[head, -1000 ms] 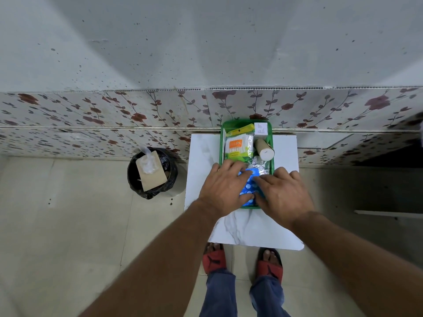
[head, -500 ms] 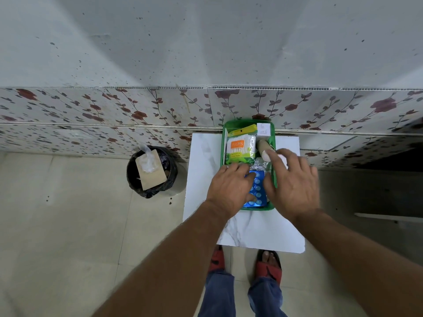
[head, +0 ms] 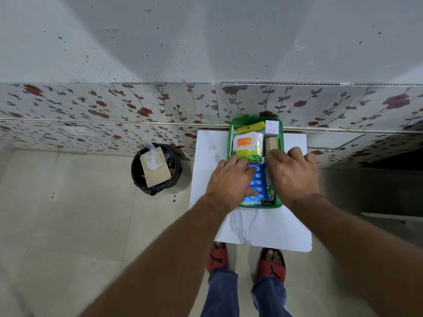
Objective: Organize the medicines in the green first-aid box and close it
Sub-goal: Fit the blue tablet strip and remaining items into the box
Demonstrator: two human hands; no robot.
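Note:
The open green first-aid box (head: pixel 258 205) sits on a small white marble table (head: pixel 263 227) against the wall. Inside it lie a cotton-swab packet (head: pixel 246 145), a yellow pack (head: pixel 249 128), a small white box (head: pixel 272 127), a tan tape roll (head: pixel 272 144), a blue blister pack (head: pixel 258 186) and silver strips (head: pixel 271 193). My left hand (head: pixel 229 181) lies flat with spread fingers on the blue blister pack. My right hand (head: pixel 293 175) covers the box's right side, its bent fingers over the near end of the tape roll. No lid is visible.
A black bin (head: pixel 158 170) with cardboard and plastic in it stands on the floor left of the table. A floral-papered wall runs right behind the box. My feet in red sandals (head: pixel 217 257) are under the table's near edge.
My right hand left the blister pack, went up to the tape roll, and now sits over it; the roll's white end no longer shows. My left hand stayed on the blue blister pack.

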